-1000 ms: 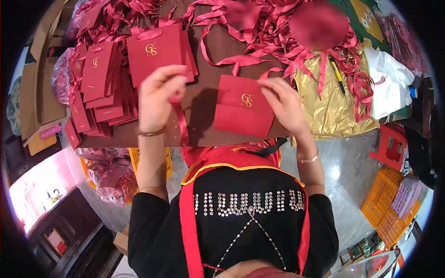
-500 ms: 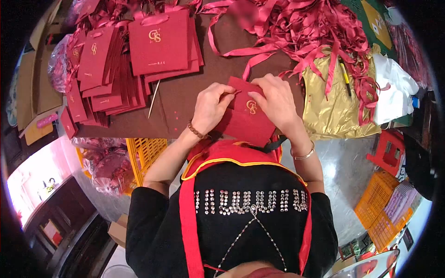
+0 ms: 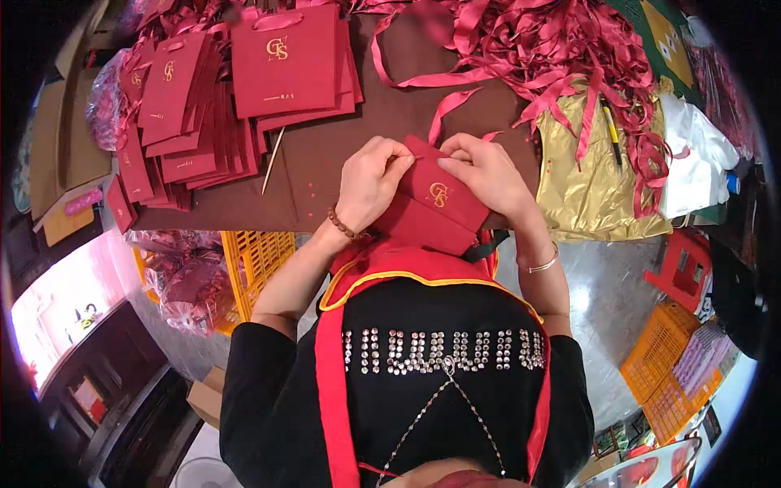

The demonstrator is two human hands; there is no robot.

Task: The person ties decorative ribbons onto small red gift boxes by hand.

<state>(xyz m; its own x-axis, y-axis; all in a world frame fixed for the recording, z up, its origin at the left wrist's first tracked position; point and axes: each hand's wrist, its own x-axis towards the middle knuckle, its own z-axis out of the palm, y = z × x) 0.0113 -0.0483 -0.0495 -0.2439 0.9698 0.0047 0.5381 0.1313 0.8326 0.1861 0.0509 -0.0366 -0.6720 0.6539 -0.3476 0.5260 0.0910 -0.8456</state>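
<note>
A red paper gift bag (image 3: 431, 215) with a gold monogram lies tilted at the table's near edge, between my hands. My left hand (image 3: 370, 183) pinches the bag's upper left edge with thumb and forefinger. On the other side, my right hand (image 3: 492, 175) is closed at the upper right edge, fingers curled over and thumb along the front. A pink ribbon (image 3: 450, 107) runs down behind the bag's top. Whether either hand also pinches ribbon is hidden by the fingers.
Stacked red gift bags (image 3: 289, 65) stand at the left. Tangled pink ribbons (image 3: 561, 57) cover the back right, above gold wrapping (image 3: 569, 195) with a yellow-black pen (image 3: 611, 134). A thin stick (image 3: 273, 161) lies beside the bags. Orange crates (image 3: 256, 264) stand below the table.
The view has shifted slightly. My right hand has moved a little to the right along the bag's top, and its fingers are more curled. My left hand keeps its pinch.
</note>
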